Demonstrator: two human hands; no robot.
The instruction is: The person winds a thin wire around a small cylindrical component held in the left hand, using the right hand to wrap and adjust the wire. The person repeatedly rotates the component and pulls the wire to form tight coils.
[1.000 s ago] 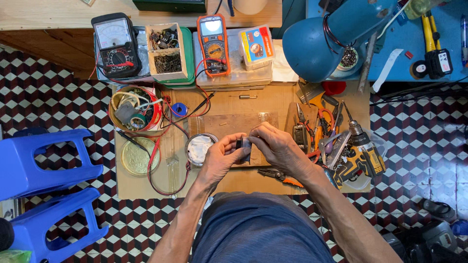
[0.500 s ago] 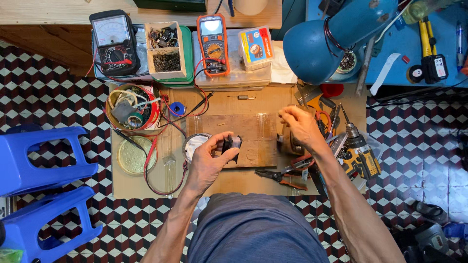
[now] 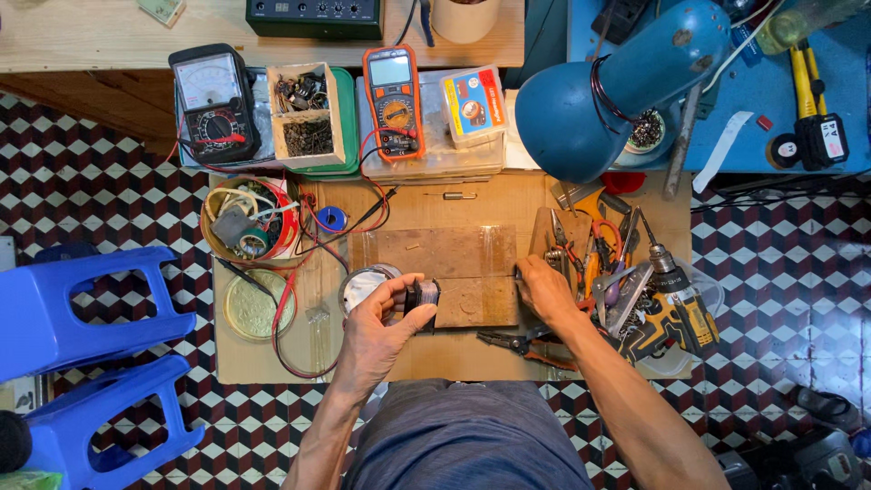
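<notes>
My left hand holds a small dark cylindrical part between thumb and fingers, just above the low wooden workboard. My right hand rests further right at the edge of a brown rectangular plate, fingers curled beside a pile of hand tools; whether it grips anything is unclear. Pliers with red handles lie on the board just below my right wrist.
An orange digital multimeter, a black analog meter, a box of small parts and a blue desk lamp line the back. A bowl of wires, a cordless drill and blue plastic stools flank the board.
My hands have parted: the right one left the dark part and went right toward the tool pile, then drew back to the plate's edge. The left hand keeps holding the part.
</notes>
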